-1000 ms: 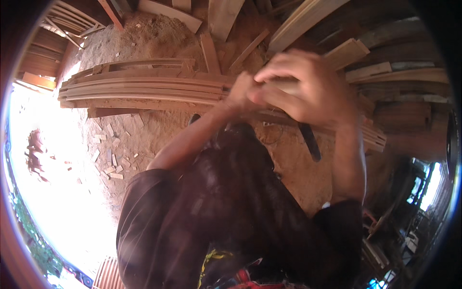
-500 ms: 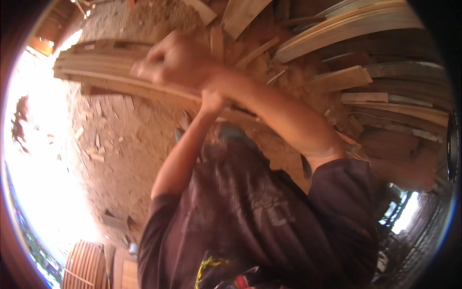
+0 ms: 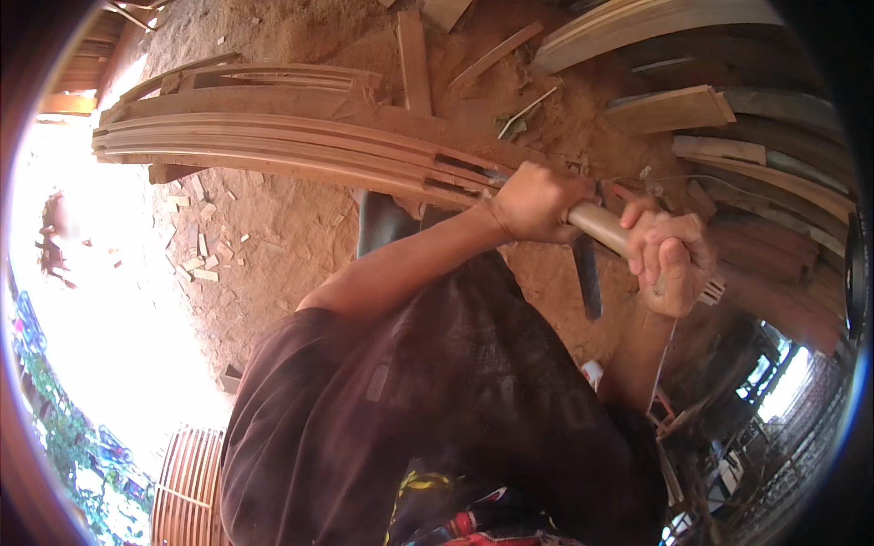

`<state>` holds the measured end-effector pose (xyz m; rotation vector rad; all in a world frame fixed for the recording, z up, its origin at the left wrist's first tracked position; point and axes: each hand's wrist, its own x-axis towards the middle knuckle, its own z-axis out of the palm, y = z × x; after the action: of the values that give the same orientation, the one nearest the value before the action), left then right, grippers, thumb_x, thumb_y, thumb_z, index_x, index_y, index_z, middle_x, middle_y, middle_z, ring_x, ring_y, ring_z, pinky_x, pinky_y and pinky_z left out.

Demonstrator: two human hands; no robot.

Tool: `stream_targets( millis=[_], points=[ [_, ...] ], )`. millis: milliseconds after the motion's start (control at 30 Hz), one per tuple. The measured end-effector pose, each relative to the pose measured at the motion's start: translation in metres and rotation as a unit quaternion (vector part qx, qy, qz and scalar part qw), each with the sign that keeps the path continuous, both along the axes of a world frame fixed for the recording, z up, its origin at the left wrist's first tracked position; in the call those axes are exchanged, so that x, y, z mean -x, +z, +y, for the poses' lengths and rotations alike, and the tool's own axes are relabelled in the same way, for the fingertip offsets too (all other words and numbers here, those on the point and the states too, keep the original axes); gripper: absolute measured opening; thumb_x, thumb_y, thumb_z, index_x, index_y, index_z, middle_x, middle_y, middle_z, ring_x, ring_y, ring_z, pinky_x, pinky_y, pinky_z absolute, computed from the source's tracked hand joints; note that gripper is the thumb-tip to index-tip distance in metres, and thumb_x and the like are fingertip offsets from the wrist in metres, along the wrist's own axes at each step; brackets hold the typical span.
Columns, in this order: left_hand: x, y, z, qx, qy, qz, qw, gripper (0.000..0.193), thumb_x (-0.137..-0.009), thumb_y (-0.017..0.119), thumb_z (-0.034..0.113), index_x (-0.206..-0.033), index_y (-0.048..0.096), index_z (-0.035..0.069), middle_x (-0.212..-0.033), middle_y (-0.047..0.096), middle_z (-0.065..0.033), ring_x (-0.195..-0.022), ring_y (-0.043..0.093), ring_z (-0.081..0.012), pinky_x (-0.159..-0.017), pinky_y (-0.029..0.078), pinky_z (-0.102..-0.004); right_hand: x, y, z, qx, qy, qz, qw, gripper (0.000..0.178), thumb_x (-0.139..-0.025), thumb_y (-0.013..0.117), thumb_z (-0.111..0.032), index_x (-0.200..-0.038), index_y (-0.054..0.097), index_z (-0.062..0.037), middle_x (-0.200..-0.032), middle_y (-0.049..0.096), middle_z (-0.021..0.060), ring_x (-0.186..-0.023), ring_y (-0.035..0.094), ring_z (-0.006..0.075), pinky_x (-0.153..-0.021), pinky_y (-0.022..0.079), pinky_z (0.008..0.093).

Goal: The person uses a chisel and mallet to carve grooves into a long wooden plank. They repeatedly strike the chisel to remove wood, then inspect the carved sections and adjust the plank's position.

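Note:
Both my hands are wrapped around a pale round wooden handle, held at a slant on the right of the head view. My left hand grips its upper-left part, close to the end of the grooved wooden beams. Lower down and to the right, my right hand is closed around the other part. Whatever the handle belongs to cannot be made out. Below my left hand a narrow dark flat piece points downward; whether it joins the handle is hidden. Slots show in the beams' right end.
Stacked boards lie at the upper right, with a loose plank below them. A short upright board rests beyond the beams. Small wood offcuts litter the dirt floor. A slatted wooden piece stands at lower left.
Both hands have moved to the right, away from over the beams. The right arm no longer crosses to the left, and the handle now shows between my hands.

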<state>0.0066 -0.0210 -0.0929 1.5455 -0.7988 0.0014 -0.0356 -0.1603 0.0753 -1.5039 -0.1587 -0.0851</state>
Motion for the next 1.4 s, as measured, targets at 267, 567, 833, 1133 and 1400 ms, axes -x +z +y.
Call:
stream_targets(
  millis=[267,567,833,1133,1400],
  points=[
    [-0.010,-0.003,0.003,-0.079,-0.004,-0.024,0.997,0.028,-0.074,0.082,0.026,-0.099,0.074,0.016,-0.080,0.072,-0.0093,-0.075,0.074,-0.0349,-0.067,0.059,-0.0496,0.001,0.037,-0.018,0.253,0.057,0.142,0.955,0.027,-0.099,0.060,-0.007,-0.119,0.073,0.0056,-0.086,0.070,0.0091,-0.078,0.065,0.0134,-0.082,0.053,0.0288],
    [0.005,-0.014,-0.016,-0.167,0.010,-0.040,0.985,0.027,-0.074,0.081,0.028,-0.098,0.075,0.017,-0.078,0.074,-0.0104,-0.076,0.075,-0.0336,-0.065,0.059,-0.0482,-0.028,0.056,0.005,0.470,-0.007,-0.007,0.882,0.035,-0.096,0.078,-0.021,-0.124,0.073,0.0003,-0.116,0.077,0.0135,-0.110,0.072,0.0248,-0.094,0.057,0.0411],
    [0.009,-0.008,-0.015,-0.133,0.013,0.002,0.991,0.028,-0.075,0.079,0.032,-0.098,0.073,0.016,-0.082,0.076,-0.0084,-0.079,0.076,-0.0350,-0.069,0.060,-0.0507,-0.030,0.096,0.013,0.597,0.010,-0.153,0.787,0.059,-0.095,0.080,-0.041,-0.137,0.068,-0.0019,-0.120,0.075,0.0129,-0.112,0.071,0.0286,-0.101,0.056,0.0451],
    [0.012,-0.026,-0.019,-0.213,0.009,-0.033,0.977,0.029,-0.074,0.080,0.032,-0.096,0.072,0.016,-0.076,0.074,-0.0114,-0.076,0.076,-0.0370,-0.067,0.061,-0.0508,-0.005,0.018,-0.044,0.594,0.088,0.187,0.777,0.057,-0.094,0.082,-0.041,-0.138,0.070,-0.0062,-0.134,0.073,0.0221,-0.110,0.075,0.0341,-0.095,0.057,0.0460],
    [-0.001,-0.009,-0.014,-0.084,0.011,0.008,0.996,0.031,-0.074,0.080,0.031,-0.098,0.070,0.014,-0.079,0.075,-0.0118,-0.076,0.076,-0.0375,-0.067,0.060,-0.0511,-0.019,0.037,-0.016,0.601,0.128,0.142,0.776,0.040,-0.087,0.087,-0.025,-0.121,0.080,-0.0040,-0.111,0.080,0.0196,-0.099,0.078,0.0370,-0.089,0.060,0.0418]
  ],
)
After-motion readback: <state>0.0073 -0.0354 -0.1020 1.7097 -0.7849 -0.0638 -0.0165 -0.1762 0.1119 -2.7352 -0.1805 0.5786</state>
